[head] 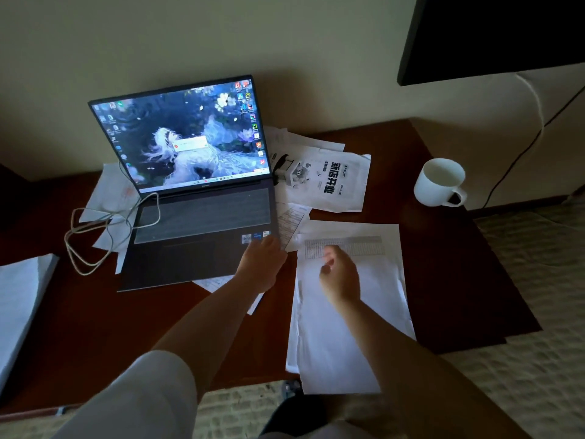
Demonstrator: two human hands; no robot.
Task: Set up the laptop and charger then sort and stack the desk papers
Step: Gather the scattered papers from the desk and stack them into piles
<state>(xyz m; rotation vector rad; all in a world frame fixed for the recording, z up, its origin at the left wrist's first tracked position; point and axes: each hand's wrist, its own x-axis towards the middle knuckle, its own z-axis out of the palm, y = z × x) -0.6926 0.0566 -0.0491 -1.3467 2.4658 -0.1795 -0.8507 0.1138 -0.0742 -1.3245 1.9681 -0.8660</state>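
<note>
Sorting papers seems underway: left hand point(261, 263) rests flat-fingered on the laptop point(202, 229) corner, right hand point(340, 277) hovers loosely curled, empty, above the paper stack point(348, 327), next gathering sheets beyond its fingertips.

left arm: bare forearm, white short sleeve point(152, 384) loose round the upper arm, plain fabric with no print
left hand point(261, 264): bare, no rings, no watch
right arm: bare as far as visible, sleeve out of frame
right hand point(340, 277): bare, no rings, wrist without any band
lower body: dark garment point(291, 416) at bottom edge, too dim to tell more
</note>
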